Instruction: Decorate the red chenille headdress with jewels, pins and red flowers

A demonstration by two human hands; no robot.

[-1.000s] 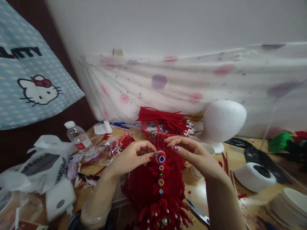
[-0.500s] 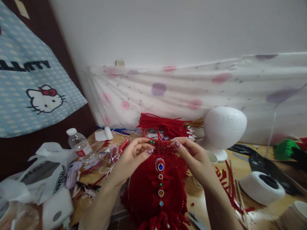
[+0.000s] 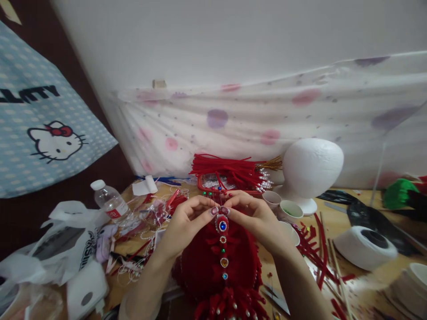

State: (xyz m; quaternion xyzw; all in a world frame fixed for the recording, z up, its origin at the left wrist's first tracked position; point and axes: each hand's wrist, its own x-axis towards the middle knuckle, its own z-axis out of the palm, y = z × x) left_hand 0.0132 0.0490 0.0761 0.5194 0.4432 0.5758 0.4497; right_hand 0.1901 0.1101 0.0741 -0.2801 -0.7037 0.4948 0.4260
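Observation:
A red velvety headpiece point(image 3: 203, 271) stands in front of me, with a column of gems down its middle and red tassels with pearly tips at its lower edge. At its top, just above the blue oval gem point(image 3: 223, 226), my left hand point(image 3: 191, 220) and my right hand point(image 3: 248, 215) meet, thumbs nearly touching. Both hands have their fingers pinched around the thin wires there. Small green, red and blue beads point(image 3: 219, 189) stick up on wires above the fingertips. The fingers hide where the wires join the headpiece.
Behind the hands lies a red tray point(image 3: 200, 183) under a bundle of red stems point(image 3: 223, 165). A white foam head point(image 3: 312, 169) and small cups point(image 3: 291, 210) stand to the right. A bottle point(image 3: 108, 200) and plastic bags point(image 3: 71, 235) are left; scissors point(image 3: 275, 298) lie near the front.
Both hands have moved inward from either side and come together at the wires above the top gem. The view has shifted slightly, showing more cups on the right.

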